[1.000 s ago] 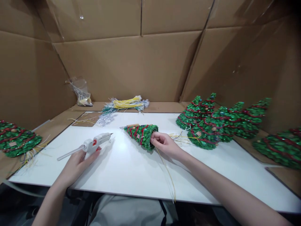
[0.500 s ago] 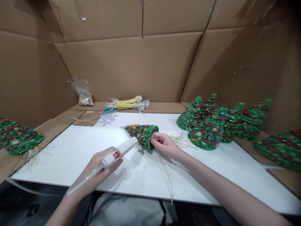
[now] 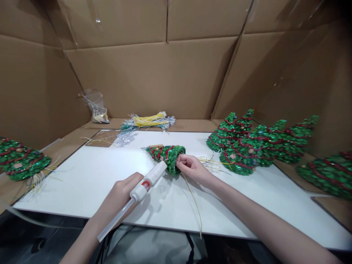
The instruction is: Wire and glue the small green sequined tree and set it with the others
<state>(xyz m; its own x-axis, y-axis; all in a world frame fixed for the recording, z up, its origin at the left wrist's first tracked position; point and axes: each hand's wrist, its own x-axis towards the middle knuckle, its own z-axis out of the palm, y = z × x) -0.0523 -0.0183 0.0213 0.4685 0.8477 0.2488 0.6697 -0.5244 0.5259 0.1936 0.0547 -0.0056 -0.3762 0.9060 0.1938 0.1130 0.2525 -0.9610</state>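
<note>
A small green Christmas tree [image 3: 161, 152] with red garland lies on its side on the white board, its hollow base turned to the right. My right hand [image 3: 189, 167] is closed at the rim of that base, fingertips pinched just inside the opening. A yellow wire [image 3: 195, 201] hangs from under those fingers towards the board's front edge; what the pinch holds is hidden. My left hand [image 3: 122, 194] is wrapped round a white hot glue gun [image 3: 148, 183], with a clear glue stick sticking out of its back. The gun's front end is close to the tree's base.
Several decorated trees [image 3: 247, 146] stand at the right, another tree [image 3: 22, 159] at the far left with loose wires. Bundled yellow and white wires [image 3: 150, 121] lie at the back, near a plastic bag [image 3: 96, 108]. Cardboard walls [image 3: 148, 77] enclose the white board [image 3: 93, 183].
My left hand has moved right with the glue gun, bringing it nearer the tree's base and tilting it more steeply. My right hand and the tree have hardly moved.
</note>
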